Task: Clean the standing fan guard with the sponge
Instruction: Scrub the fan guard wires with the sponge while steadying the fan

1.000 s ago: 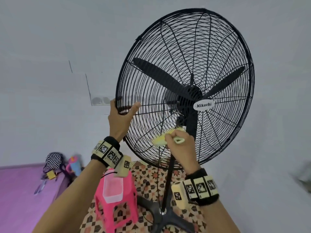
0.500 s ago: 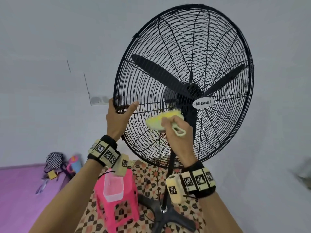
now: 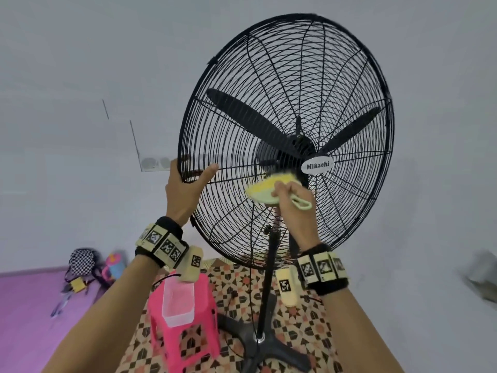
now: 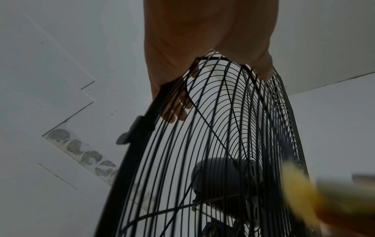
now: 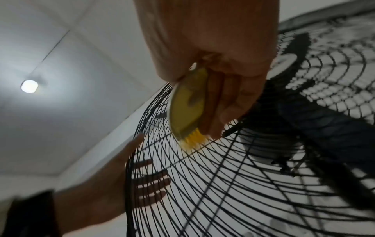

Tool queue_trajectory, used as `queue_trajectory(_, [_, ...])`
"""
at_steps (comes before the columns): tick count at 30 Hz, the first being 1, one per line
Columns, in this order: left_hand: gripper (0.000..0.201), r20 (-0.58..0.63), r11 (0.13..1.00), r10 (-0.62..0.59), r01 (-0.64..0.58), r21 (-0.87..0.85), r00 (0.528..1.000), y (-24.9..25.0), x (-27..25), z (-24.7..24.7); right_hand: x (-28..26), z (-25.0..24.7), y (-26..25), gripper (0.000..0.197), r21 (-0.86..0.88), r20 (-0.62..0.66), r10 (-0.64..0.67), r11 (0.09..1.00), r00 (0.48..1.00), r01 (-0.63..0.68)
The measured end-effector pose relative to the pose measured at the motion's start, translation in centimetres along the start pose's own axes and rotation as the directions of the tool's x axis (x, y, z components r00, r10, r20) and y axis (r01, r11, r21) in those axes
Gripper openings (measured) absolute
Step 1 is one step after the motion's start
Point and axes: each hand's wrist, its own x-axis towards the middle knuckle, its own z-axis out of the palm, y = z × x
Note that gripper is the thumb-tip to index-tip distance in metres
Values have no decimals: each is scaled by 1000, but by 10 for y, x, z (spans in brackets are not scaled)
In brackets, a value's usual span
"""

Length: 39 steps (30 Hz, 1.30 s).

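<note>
Raised, right hand [image 3: 291, 203] grips sponge [image 3: 266, 191]; left hand [image 3: 183, 189] clasps guard [image 3: 269, 76] rim, fingers hidden.

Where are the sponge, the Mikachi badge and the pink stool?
sponge [image 3: 262, 193]: head view, on its pale green back.
Mikachi badge [image 3: 317, 165]: head view, on the white oval's middle.
pink stool [image 3: 200, 294]: head view, on the seat's right side.

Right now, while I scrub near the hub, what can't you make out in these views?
- Sponge: blurred and cut off by the edge in the left wrist view.
- Clear tub on the pink stool: contents too faint, head view.
- Right hand: its fingers hide the sponge's grip side.
- Items by the wall: too small and blurred.
</note>
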Motion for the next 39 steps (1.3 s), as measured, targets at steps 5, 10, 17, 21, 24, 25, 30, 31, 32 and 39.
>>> queue_trajectory(5, [79,-10,1000,6,-6,-16,1000,-2,-3,1,-5,-19,4,24,-41,-9,40,998,999,-40])
queue_trajectory(10, [80,-8,1000,-2,2,-12,1000,-2,-3,2,2,-11,-5,28,90,-3,-31,995,1000,31])
queue_trajectory(17, [77,-21,1000,12,-12,-4,1000,1,-9,2,-1,-25,-1,31,24,6,-21,1000,1000,21])
queue_trajectory(21, [79,0,1000,-8,8,-16,1000,1,-7,2,1,-12,0,31,5,60,-108,994,992,108])
queue_trajectory(24, [77,-2,1000,-10,10,-16,1000,0,-5,-1,4,-21,13,26,-126,119,-5,992,993,20])
queue_trajectory(25, [76,-1,1000,-10,10,-13,1000,0,-6,-1,4,-27,13,25,-140,130,14,990,991,4])
queue_trajectory(30, [77,-1,1000,0,0,-8,1000,-1,-8,1,15,-37,-1,23,26,-30,-77,997,997,78])
queue_trajectory(31, [78,1,1000,-2,2,-9,1000,-1,-7,1,19,-36,2,23,41,-30,-57,997,998,58])
queue_trajectory(32, [80,0,1000,-4,4,-9,1000,-1,-5,1,21,-35,5,22,26,-22,-32,999,999,33])
queue_trajectory(39, [81,-7,1000,-5,5,-4,1000,-5,-4,2,31,-54,1,26,-46,-2,-46,998,999,46])
